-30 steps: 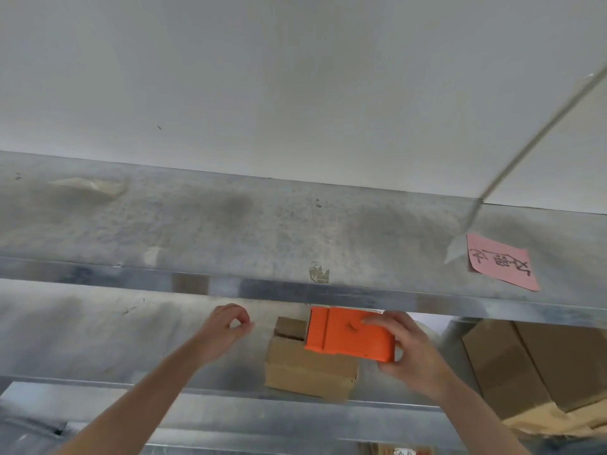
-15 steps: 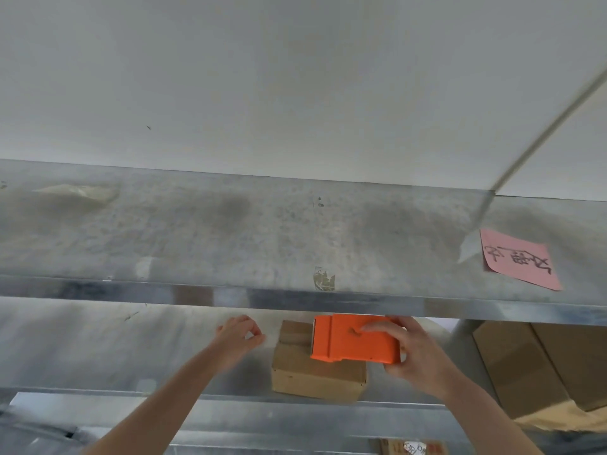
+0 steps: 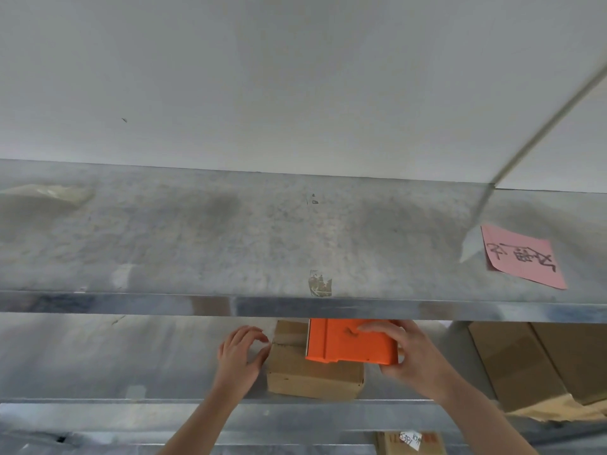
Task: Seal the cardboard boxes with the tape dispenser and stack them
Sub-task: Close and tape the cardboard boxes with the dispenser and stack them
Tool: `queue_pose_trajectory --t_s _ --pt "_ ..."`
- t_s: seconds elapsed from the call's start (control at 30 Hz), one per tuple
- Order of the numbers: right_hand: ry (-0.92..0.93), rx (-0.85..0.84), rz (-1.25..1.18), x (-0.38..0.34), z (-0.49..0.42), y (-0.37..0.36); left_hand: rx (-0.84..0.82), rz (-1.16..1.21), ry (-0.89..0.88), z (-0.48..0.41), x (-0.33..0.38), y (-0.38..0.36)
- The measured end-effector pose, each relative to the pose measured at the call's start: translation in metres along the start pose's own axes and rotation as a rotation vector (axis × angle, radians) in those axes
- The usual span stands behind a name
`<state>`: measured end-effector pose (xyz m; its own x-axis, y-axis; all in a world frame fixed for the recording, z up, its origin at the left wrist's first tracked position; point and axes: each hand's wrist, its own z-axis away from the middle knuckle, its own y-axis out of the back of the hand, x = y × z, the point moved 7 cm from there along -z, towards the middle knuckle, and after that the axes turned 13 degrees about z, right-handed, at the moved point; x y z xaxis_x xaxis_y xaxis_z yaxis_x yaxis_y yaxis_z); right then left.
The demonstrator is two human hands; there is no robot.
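Orange tape dispenser (image 3: 351,341) is clamped in the right hand (image 3: 409,353) grip over the box (image 3: 312,377); left hand (image 3: 239,353) grip spread, thumb touching it. Pink note (image 3: 522,256) handwriting unreadable.

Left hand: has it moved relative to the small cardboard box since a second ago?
Yes. The left hand has closed rightward on the small cardboard box; its fingers now reach the box's left edge, where a gap showed before.

Small brown cardboard box (image 3: 312,377) on metal shelf (image 3: 98,362) w/ orange tape dispenser (image 3: 351,343) on its top, flaps shut.
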<state>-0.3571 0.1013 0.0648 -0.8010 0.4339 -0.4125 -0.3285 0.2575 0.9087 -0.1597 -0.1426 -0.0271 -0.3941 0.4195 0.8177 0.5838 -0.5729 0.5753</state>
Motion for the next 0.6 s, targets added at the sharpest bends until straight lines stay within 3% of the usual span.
queue_pose_trajectory --t_s 0.2,0.27,0.33,0.4,0.47,0.6 --pt "0.017 -0.005 -0.018 -0.002 0.003 -0.001 -0.045 0.061 0.21 0.005 -0.025 -0.008" --pt "0.023 -0.011 -0.008 -0.001 0.004 -0.002 -0.023 0.249 0.16 0.0 -0.01 0.007" --pt "0.035 -0.012 0.013 -0.002 0.003 -0.001 -0.162 0.463 0.165 -0.002 0.019 0.013" --pt "0.05 -0.022 0.016 -0.005 0.002 0.0 -0.421 0.352 0.124 0.001 0.052 0.004" --pt "0.067 -0.027 0.005 -0.009 0.002 0.004 -0.581 0.128 -0.025 0.005 0.068 -0.01" --pt "0.091 -0.009 -0.031 -0.005 0.008 0.014 -0.576 0.037 -0.12 0.001 0.06 -0.014"
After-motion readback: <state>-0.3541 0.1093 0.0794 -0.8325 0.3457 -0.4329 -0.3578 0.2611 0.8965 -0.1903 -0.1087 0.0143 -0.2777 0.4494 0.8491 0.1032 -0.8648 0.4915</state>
